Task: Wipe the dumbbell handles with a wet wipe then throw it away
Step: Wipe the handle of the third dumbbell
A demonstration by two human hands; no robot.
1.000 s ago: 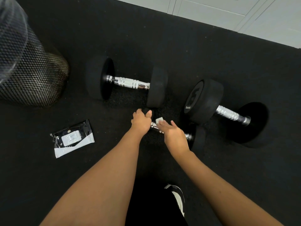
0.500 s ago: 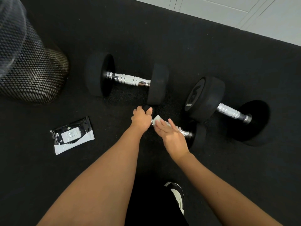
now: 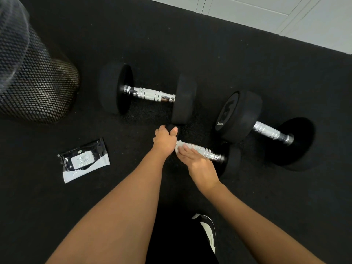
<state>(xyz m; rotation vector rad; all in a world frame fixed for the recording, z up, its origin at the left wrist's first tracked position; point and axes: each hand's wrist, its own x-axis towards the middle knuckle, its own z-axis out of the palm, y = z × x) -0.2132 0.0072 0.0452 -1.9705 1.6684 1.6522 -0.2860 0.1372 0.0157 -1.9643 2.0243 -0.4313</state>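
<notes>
Gripping the near weight head of the small dumbbell (image 3: 202,150), the left hand (image 3: 165,139) curls its fingers and thumb over the black end and holds it down. Beside it, the right hand (image 3: 198,164) presses a white wet wipe (image 3: 179,145) onto the chrome handle at its left end, fingers laid fairly straight across the wipe; whether the thumb wraps under the bar cannot be told. Both forearms reach forward and down from the bottom edge, the two hands nearly touching.

Everything lies on a black rubber floor (image 3: 247,63), which ends at pale panels (image 3: 285,14) along the top right. Two larger dumbbells rest beyond the hands: one (image 3: 150,95) straight ahead, another (image 3: 266,130) to the right, its near head just beside the small dumbbell's far head. A wipe packet (image 3: 83,161) lies flat to the left, well apart from the hands. A black mesh bin (image 3: 32,80) stands at the far left. A black-and-white shoe (image 3: 208,228) shows between the forearms.
</notes>
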